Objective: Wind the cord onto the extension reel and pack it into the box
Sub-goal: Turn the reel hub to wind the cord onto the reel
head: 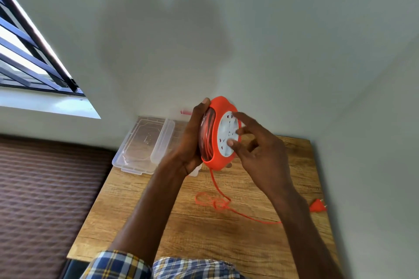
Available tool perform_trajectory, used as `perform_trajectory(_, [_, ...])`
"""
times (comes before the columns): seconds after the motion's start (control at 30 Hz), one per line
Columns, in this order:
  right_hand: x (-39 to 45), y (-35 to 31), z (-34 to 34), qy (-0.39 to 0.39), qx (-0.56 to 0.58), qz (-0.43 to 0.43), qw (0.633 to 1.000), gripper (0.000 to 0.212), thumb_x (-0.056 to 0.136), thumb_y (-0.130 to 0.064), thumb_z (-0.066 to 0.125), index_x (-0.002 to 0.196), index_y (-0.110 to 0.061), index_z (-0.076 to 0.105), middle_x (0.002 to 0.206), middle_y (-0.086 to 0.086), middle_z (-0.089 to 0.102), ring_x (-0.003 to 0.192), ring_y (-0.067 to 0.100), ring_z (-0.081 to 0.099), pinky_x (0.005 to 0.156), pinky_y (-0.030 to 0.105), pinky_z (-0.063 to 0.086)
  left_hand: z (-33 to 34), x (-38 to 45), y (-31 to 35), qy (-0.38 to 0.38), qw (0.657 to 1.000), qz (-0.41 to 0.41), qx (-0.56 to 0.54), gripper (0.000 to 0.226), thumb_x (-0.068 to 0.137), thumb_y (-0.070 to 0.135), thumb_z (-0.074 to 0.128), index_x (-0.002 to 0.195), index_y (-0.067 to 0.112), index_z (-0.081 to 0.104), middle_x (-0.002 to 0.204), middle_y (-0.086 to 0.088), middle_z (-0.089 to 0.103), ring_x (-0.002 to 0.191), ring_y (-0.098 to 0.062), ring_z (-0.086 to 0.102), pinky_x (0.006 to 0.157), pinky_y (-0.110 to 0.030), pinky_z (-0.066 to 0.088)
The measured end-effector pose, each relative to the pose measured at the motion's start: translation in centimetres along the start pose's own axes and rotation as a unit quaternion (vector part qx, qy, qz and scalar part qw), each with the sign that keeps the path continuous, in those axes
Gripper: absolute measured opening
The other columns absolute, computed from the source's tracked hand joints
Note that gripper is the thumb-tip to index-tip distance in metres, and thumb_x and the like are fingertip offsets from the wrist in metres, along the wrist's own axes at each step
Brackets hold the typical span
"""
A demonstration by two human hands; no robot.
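Gripping the orange extension reel from behind, the left hand holds it upright above the desk, its fingers wrapped around the back and the thumb tip hooked over the top rim. The right hand is spread against the reel's white socket face, fingers apart, two tips touching the face, clamped on nothing. Wound cord shows in the groove just beside the left thumb. Below the fingers the loose cord hangs from the reel's lower edge to the wood-grain desk, tangles in a small loop, then runs under the right forearm; the plug lies beyond that arm near the desk's edge. Left of the left hand a clear plastic box lies open on the desk's far corner. Pale walls meet behind the desk, a barred window sits far left, and a brown textured mattress adjoins the desk's left side.
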State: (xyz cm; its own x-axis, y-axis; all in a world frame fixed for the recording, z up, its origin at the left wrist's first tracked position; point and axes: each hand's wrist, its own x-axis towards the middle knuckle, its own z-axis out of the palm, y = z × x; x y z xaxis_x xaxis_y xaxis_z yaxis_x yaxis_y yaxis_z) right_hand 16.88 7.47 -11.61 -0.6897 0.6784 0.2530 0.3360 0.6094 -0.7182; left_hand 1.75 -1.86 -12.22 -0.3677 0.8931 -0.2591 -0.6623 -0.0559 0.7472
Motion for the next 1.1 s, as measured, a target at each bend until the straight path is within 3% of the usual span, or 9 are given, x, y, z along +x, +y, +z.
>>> perform_trajectory(0.07, [0.2, 0.6, -0.4, -0.043, -0.032, -0.041, 0.998, 0.064, 0.091, -0.036, 0.078, 0.147, -0.045, 0.051, 0.133, -0.01, 0.066, 0.097, 0.011, 0.067, 0.075, 0.026, 0.06, -0.1, -0.1, 0.1, -0.005, 1.0, -0.005, -0.008, 0.068, 0.099, 0.073, 0.039, 0.122, 0.024, 0.081, 0.128, -0.013, 0.076, 0.114, -0.03, 0.075, 0.088, -0.044, 0.063])
perform_trajectory(0.27, [0.0, 1.1, -0.2, -0.093, -0.069, -0.122, 0.986, 0.062, 0.093, -0.029, 0.076, 0.148, -0.043, 0.05, 0.14, 0.0, 0.055, 0.13, 0.017, 0.05, 0.091, 0.037, 0.059, -0.6, -0.3, 0.1, -0.015, 0.999, -0.018, -0.036, 0.068, 0.099, 0.072, 0.044, 0.125, 0.02, 0.079, 0.128, -0.014, 0.076, 0.113, -0.031, 0.075, 0.09, -0.047, 0.062])
perform_trajectory(0.37, [0.0, 1.3, 0.0, -0.092, -0.097, -0.128, 0.983, 0.064, 0.091, -0.033, 0.078, 0.148, -0.041, 0.051, 0.139, -0.001, 0.061, 0.124, 0.02, 0.053, 0.088, 0.033, 0.053, -0.9, -0.4, 0.0, -0.003, 0.999, -0.033, -0.028, 0.069, 0.099, 0.073, 0.043, 0.126, 0.02, 0.079, 0.13, -0.016, 0.075, 0.114, -0.033, 0.075, 0.089, -0.047, 0.063])
perform_trajectory(0.53, [-0.5, 1.4, 1.0, -0.003, -0.115, -0.123, 0.986, 0.063, 0.084, -0.032, 0.083, 0.142, -0.035, 0.06, 0.131, 0.0, 0.072, 0.107, 0.023, 0.065, 0.077, 0.035, 0.057, -0.2, -0.3, -0.4, 0.023, 0.999, -0.047, 0.005, 0.065, 0.099, 0.073, 0.041, 0.115, 0.026, 0.084, 0.121, -0.012, 0.079, 0.106, -0.029, 0.078, 0.083, -0.043, 0.065])
perform_trajectory(0.7, [-0.8, 0.7, 1.8, 0.058, -0.006, -0.038, 0.998, 0.067, 0.075, -0.032, 0.084, 0.137, -0.044, 0.062, 0.127, -0.007, 0.074, 0.1, 0.012, 0.074, 0.077, 0.026, 0.06, 0.1, 0.0, -0.1, 0.034, 0.998, -0.016, 0.045, 0.067, 0.1, 0.07, 0.043, 0.134, 0.019, 0.07, 0.124, -0.016, 0.077, 0.108, -0.03, 0.077, 0.085, -0.041, 0.064])
perform_trajectory(0.87, [-0.8, -0.2, 2.8, 0.063, 0.048, 0.041, 0.996, 0.067, 0.073, -0.034, 0.09, 0.134, -0.047, 0.065, 0.124, -0.011, 0.075, 0.075, -0.016, 0.061, 0.066, 0.013, 0.053, -0.2, -0.3, 0.3, 0.031, 0.998, 0.004, 0.058, 0.07, 0.097, 0.069, 0.045, 0.14, 0.017, 0.066, 0.126, -0.016, 0.076, 0.116, -0.033, 0.074, 0.087, -0.041, 0.064])
perform_trajectory(0.97, [-0.5, -0.9, 2.9, 0.062, 0.23, 0.151, 0.959, 0.06, 0.075, -0.04, 0.089, 0.132, -0.04, 0.068, 0.121, -0.008, 0.076, 0.091, 0.001, 0.074, 0.073, 0.029, 0.065, -0.2, -0.4, 0.2, 0.009, 0.998, 0.005, 0.069, 0.069, 0.097, 0.069, 0.045, 0.136, 0.018, 0.07, 0.131, -0.019, 0.074, 0.12, -0.035, 0.072, 0.09, -0.043, 0.063])
perform_trajectory(1.03, [-0.2, -1.2, 3.0, 0.057, 0.323, 0.22, 0.919, 0.051, 0.078, -0.044, 0.086, 0.127, -0.039, 0.072, 0.121, -0.008, 0.077, 0.097, 0.009, 0.076, 0.063, 0.022, 0.062, 0.0, -0.2, -0.1, 0.011, 0.996, 0.005, 0.086, 0.073, 0.096, 0.071, 0.044, 0.141, 0.018, 0.064, 0.134, -0.019, 0.073, 0.123, -0.036, 0.07, 0.095, -0.045, 0.062])
perform_trajectory(1.1, [0.0, -1.1, 2.9, 0.045, 0.319, 0.248, 0.914, 0.047, 0.08, -0.051, 0.083, 0.125, -0.042, 0.072, 0.118, -0.008, 0.077, 0.095, 0.009, 0.076, 0.051, 0.013, 0.051, 0.0, 0.1, -0.5, 0.015, 0.994, 0.01, 0.104, 0.073, 0.096, 0.071, 0.044, 0.144, 0.019, 0.06, 0.135, -0.017, 0.073, 0.125, -0.035, 0.069, 0.097, -0.046, 0.061])
